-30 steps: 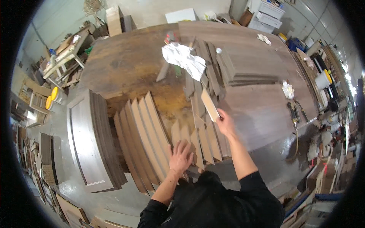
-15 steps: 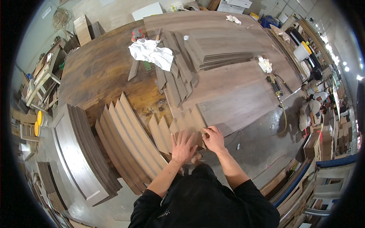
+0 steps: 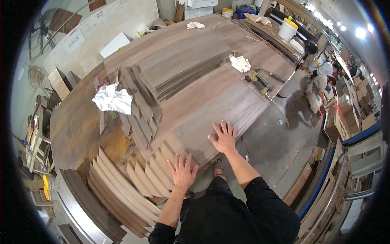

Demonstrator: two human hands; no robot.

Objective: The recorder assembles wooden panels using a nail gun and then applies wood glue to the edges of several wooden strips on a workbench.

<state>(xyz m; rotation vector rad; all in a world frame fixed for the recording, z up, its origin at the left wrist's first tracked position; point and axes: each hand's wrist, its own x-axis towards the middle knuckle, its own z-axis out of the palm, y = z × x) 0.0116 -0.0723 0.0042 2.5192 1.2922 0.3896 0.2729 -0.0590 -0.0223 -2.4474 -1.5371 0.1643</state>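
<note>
Grey-brown veneer sheets (image 3: 211, 122) are stacked flat at the near edge of the large desk (image 3: 77, 126), their grain running lengthwise. The right hand (image 3: 223, 137) is laid on the sheets with palm down and fingers spread wide, nothing gripped. The left hand (image 3: 182, 171), also flat and splayed wide with nothing held, is pressed on the pale wooden strips (image 3: 150, 179), which are fanned out on edge at the desk's near edge, at 7 o'clock from the sheets.

At 10 o'clock from the sheets a row of dark narrow strips (image 3: 140, 110) is lined up, and beyond it a crumpled white cloth (image 3: 111, 99) is seen. At 1 o'clock a smaller white rag (image 3: 240, 64) lies beside a power tool (image 3: 260, 81). A white bucket with a yellow lid (image 3: 287, 29) is set farther off at 1 o'clock, and a crouching person (image 3: 319, 87) is seen on the floor at 2 o'clock.
</note>
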